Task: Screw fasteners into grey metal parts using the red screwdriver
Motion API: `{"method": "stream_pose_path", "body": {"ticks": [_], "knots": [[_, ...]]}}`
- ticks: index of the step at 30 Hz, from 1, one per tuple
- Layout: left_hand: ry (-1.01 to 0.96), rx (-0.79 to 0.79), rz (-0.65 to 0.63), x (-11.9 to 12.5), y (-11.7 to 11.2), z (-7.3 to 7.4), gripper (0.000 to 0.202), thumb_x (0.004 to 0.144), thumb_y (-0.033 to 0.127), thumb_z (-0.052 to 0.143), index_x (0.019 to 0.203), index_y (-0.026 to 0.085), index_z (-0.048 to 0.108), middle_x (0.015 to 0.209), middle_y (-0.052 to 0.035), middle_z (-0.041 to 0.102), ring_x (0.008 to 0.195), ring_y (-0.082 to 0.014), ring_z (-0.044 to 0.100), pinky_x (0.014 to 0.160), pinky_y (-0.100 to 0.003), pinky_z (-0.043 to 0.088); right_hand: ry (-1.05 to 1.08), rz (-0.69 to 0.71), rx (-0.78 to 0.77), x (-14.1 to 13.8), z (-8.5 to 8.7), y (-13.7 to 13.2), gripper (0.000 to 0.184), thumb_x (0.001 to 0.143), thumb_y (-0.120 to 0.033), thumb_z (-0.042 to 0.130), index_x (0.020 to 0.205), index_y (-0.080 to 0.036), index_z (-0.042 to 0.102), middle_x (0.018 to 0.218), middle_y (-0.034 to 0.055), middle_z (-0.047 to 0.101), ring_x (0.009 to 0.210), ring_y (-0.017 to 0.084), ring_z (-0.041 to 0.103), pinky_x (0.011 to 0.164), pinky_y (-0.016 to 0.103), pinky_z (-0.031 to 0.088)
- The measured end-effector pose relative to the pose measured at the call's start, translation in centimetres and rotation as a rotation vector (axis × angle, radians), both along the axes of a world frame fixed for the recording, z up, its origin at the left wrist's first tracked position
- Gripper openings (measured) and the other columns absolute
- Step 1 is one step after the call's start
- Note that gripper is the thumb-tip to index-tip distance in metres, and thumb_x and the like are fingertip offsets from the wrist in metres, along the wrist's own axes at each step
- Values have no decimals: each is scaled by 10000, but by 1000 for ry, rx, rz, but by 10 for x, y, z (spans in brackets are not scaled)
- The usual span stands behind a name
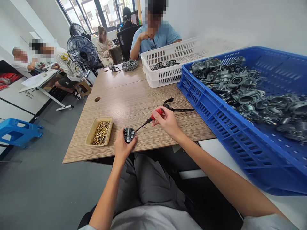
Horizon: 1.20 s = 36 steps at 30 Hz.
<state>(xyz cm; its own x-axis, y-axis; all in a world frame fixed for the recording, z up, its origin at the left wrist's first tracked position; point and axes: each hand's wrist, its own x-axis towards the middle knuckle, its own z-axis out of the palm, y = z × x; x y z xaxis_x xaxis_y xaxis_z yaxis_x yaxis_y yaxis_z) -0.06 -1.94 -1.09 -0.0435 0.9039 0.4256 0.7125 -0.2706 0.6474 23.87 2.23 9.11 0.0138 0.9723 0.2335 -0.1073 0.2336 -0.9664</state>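
Near the front edge of the wood-grain table, my left hand grips a small grey metal carburetor body. My right hand is closed around the red and black handle of a screwdriver. Its dark shaft slants down to the left, and the tip meets the right side of the carburetor; the exact contact spot is too small to make out. A small brass-coloured piece lies just behind the shaft. Left of my left hand stands a cream tray of small brass parts.
A blue crate heaped with carburetors stands at right, beside a white basket. A black strap lies beyond my right hand. A person in a light blue shirt sits across the table. A fan stands behind left.
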Motion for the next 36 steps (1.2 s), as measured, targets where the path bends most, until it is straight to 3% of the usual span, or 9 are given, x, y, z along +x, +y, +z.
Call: {"method": "stream_pose_path", "body": {"ticks": [10, 23, 30, 36], "knots": [[-6, -14, 5, 0, 0, 0, 664, 891, 471, 769, 1445, 215, 508, 1349, -140, 665, 1301, -311, 638, 1107, -454, 513, -71, 37, 79, -3, 1, -7, 491, 810, -688, 797, 851, -232, 621, 747, 2, 597, 645, 183, 668, 565, 341, 667], [6, -1, 3, -1, 0, 0, 672, 890, 474, 770, 1453, 222, 504, 1351, -136, 667, 1295, -308, 643, 1088, -445, 527, -105, 28, 77, -4, 1, -11, 518, 773, -727, 804, 866, -244, 641, 752, 10, 623, 676, 207, 679, 610, 364, 655], [3, 2, 7, 0, 0, 1, 665, 891, 471, 770, 1448, 222, 506, 1365, -137, 662, 1306, -313, 637, 1108, -458, 518, -138, -8, 91, -5, 5, -11, 539, 759, -720, 823, 784, -214, 638, 684, 1, 635, 591, 177, 678, 577, 312, 596], [7, 1, 8, 0, -1, 1, 667, 893, 480, 766, 1449, 221, 506, 1380, -145, 658, 1316, -315, 632, 1099, -461, 526, -385, -29, 134, 3, 13, -12, 481, 826, -654, 794, 718, -227, 600, 590, -21, 581, 530, 160, 603, 519, 283, 479]]}}
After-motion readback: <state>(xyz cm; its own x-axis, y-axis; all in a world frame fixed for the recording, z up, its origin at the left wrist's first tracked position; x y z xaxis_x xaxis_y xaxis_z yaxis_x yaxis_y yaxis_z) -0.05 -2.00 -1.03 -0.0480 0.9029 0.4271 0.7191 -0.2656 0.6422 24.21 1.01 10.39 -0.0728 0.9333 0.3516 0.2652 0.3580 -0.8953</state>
